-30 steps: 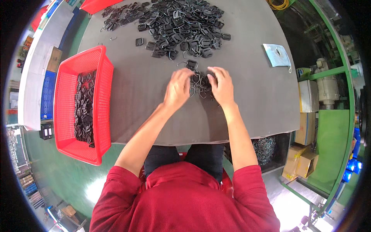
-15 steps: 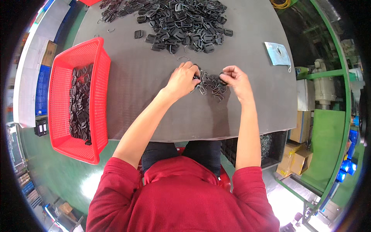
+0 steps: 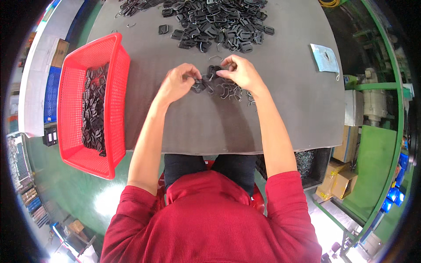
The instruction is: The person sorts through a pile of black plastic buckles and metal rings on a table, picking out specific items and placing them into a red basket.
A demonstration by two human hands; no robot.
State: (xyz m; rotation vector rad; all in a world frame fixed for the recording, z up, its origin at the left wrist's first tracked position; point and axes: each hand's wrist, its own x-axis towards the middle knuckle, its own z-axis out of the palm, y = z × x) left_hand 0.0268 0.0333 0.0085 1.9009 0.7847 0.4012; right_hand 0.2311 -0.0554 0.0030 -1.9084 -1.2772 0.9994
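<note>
Over the grey table, my left hand [image 3: 176, 84] pinches a black plastic buckle [image 3: 198, 86] between thumb and fingertips. My right hand [image 3: 243, 74] is closed on another black buckle [image 3: 212, 70], a little farther off and to the right. The two buckles are close together; whether they touch, I cannot tell. Beneath and beside my right hand lies a small heap of bent metal wire hooks [image 3: 231, 91]. One loose wire hook [image 3: 215, 57] rests just beyond it. Farther back spreads a big pile of black buckles [image 3: 215, 24], some with wire hooks in them.
A red plastic basket [image 3: 117, 105] holding many black pieces stands left of the table [image 3: 285, 127]. One buckle [image 3: 163, 29] lies apart from the pile. A blue face mask [image 3: 325, 58] is at the right. Below the front edge sits a dark crate [image 3: 318, 171] of small metal parts.
Both hands have shifted left, away from the wire hook heap, and my right hand has also moved farther back. The whole view has shifted slightly.
</note>
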